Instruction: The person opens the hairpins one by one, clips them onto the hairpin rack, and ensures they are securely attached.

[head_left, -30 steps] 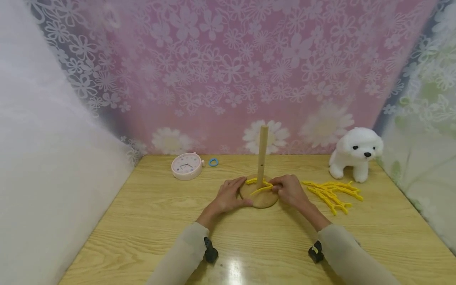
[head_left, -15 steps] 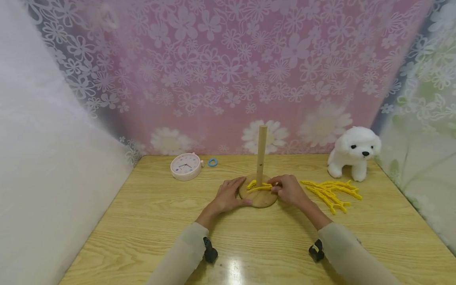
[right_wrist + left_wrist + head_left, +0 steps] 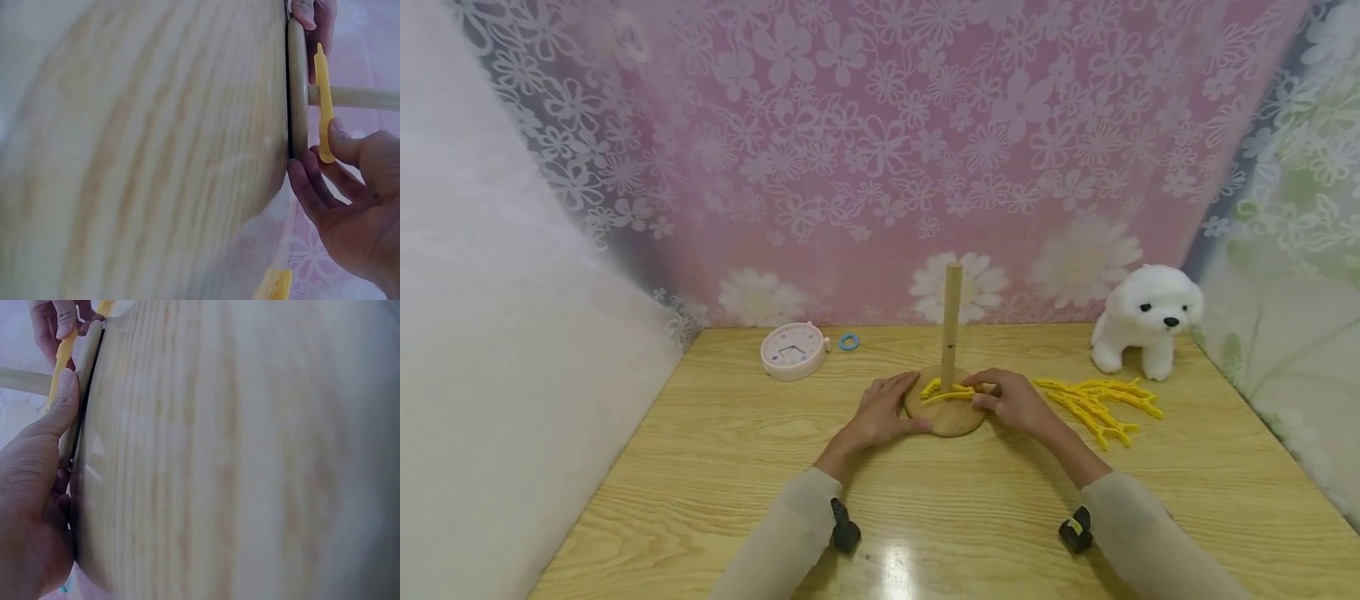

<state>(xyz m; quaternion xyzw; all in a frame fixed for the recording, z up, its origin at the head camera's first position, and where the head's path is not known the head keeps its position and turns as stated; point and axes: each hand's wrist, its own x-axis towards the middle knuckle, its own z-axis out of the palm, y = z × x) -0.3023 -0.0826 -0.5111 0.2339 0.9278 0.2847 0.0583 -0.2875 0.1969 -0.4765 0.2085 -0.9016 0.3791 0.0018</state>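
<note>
An upright wooden post (image 3: 951,325) stands on a round wooden base (image 3: 955,423) on the table. A yellow branch-shaped piece (image 3: 947,397) lies low against the foot of the post. The left hand (image 3: 882,414) grips the left rim of the base, thumb at the front. At the right, the right hand (image 3: 1011,402) pinches the end of the yellow piece. In the right wrist view the thumb presses on the yellow piece (image 3: 324,106), just above the base (image 3: 299,87), with other fingers touching the base's rim.
Several yellow branch pieces (image 3: 1093,406) lie in a pile to the right. A white plush dog (image 3: 1150,317) sits at the back right. At the back left are a pink clock (image 3: 792,350) and a blue ring (image 3: 849,342). Patterned cloth hangs behind.
Beside the post, the yellow piece has dropped slightly and shifted left compared with a second ago. The right hand's fingers have spread a little, while the left hand stays on the base.
</note>
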